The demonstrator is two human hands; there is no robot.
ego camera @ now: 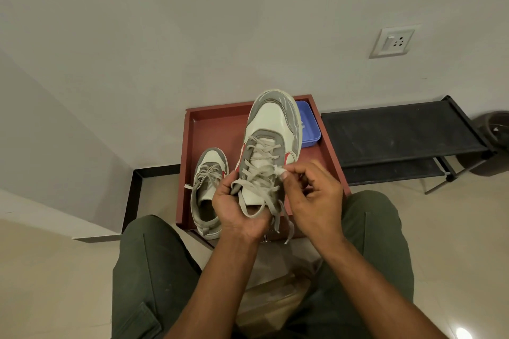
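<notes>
Past my forearms [217,283], my left hand [237,209] grips the sneaker [275,118] by its heel above the red tray [192,146], and my right hand [311,198] pinches the frayed lace end [278,170]. I judge the shoe light and firm, the lace limp; it is better taken near its tip.

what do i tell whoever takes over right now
Left hand: grips the heel end of the shoe, toe pointing away, above the tray.
Right hand: pinches a lace end at the shoe's right side.
Other shoe: lies in the tray, laces untied. Blue box behind.
Done: lace runs through the eyelets, loose, ends hanging.
Left: probably finish this lace, then the other shoe; lacing or unlacing, cannot tell.
</notes>
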